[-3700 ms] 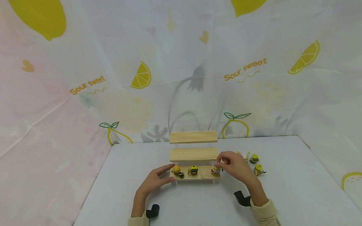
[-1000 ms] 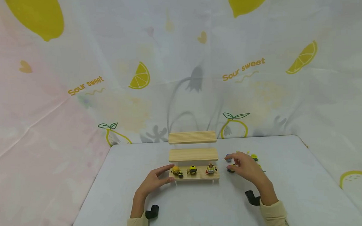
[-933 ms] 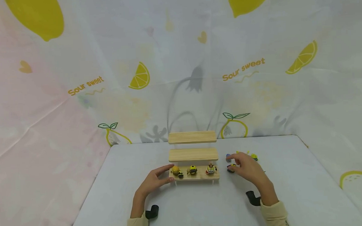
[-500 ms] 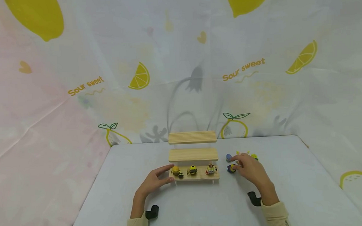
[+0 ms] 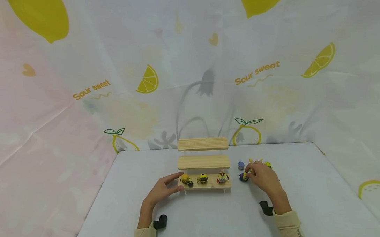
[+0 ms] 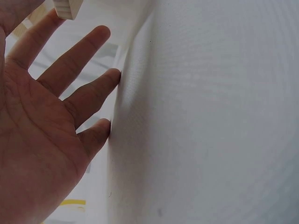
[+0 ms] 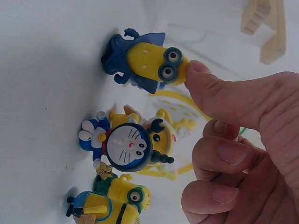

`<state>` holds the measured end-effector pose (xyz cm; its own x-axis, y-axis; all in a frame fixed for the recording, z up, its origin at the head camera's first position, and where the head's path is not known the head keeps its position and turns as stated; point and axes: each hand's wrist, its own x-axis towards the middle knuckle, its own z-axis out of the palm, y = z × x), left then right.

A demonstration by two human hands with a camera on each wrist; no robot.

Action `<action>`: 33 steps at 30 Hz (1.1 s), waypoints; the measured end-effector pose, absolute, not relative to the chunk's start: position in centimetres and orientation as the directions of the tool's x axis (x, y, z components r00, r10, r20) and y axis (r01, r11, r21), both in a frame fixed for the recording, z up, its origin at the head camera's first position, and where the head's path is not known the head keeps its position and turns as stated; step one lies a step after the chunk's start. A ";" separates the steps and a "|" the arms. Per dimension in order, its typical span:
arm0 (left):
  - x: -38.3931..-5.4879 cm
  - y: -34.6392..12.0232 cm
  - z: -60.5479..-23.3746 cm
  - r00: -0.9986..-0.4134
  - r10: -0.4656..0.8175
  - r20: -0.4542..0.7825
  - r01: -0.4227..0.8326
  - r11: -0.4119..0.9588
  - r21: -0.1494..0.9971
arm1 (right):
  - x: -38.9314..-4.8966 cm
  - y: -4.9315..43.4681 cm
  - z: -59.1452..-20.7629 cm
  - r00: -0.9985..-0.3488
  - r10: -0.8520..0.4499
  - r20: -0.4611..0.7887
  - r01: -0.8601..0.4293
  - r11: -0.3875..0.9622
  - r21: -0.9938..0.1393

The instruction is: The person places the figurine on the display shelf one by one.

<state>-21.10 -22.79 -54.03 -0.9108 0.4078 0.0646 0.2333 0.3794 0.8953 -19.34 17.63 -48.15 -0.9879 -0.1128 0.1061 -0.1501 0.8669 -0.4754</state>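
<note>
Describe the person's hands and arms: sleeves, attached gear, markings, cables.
The left hand and right hand are ungloved; no rings show. Left sleeve and right sleeve are beige; the right bears a dark marking, too small to read. A black, elbow-shaped piece sticks out beside each cuff. No cables visible.

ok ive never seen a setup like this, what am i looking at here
No machine here, just a person's two bare hands: the left grip and the right grip. The wide picture comes from a head camera; the close ones from a camera on each wrist. On the white table is a wooden stand, three figurines on its lowest board. The right grip pinches a blue-and-yellow figurine by its head, beside more figurines; the left grip touches the stand's left end.
</note>
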 end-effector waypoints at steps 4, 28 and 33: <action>-21.1 -22.8 -54.0 -0.910 0.409 0.064 0.232 0.376 0.897 | -19.3 17.6 -48.3 -0.987 -0.112 0.113 -0.152 0.866 -0.477; -21.0 -22.7 -53.9 -0.915 0.400 0.050 0.216 0.382 0.899 | -18.4 17.3 -45.5 -0.934 -0.161 0.320 -0.323 0.763 -0.560; -21.0 -22.7 -53.8 -0.914 0.401 0.056 0.226 0.390 0.893 | -18.2 17.3 -44.9 -0.912 -0.170 0.373 -0.368 0.739 -0.564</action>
